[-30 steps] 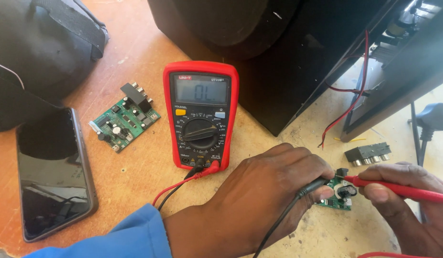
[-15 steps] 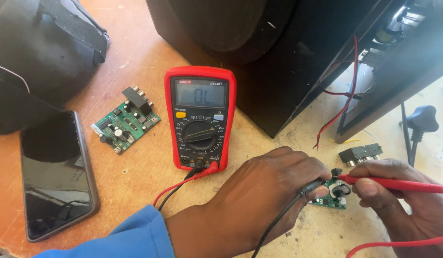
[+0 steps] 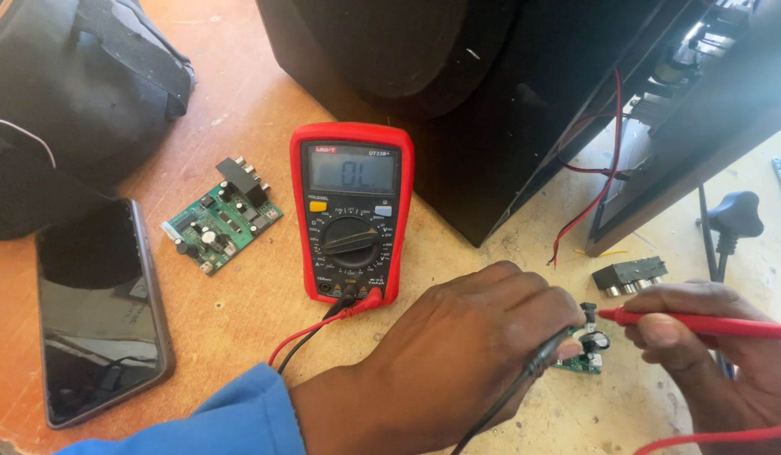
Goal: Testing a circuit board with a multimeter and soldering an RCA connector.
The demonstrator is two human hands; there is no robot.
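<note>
A red multimeter (image 3: 352,212) lies flat on the wooden table with its screen lit. My left hand (image 3: 462,354) grips the black probe (image 3: 534,366), its tip down on a small green circuit board (image 3: 586,354). My right hand (image 3: 711,354) pinches the red probe (image 3: 702,323), whose point touches the same board from the right. Red and black leads (image 3: 323,324) run from the meter's bottom sockets toward my hands. My left sleeve is blue.
A second green circuit board (image 3: 222,223) lies left of the meter. A dark phone (image 3: 99,312) rests at the left, below a black bag (image 3: 70,93). A large black speaker cabinet (image 3: 491,101) with red wires stands behind. A black connector block (image 3: 630,274) sits near the small board.
The view has shifted slightly, so the scene sits a little further left. Both hands stay on the small board with the probes in nearly the same spots.
</note>
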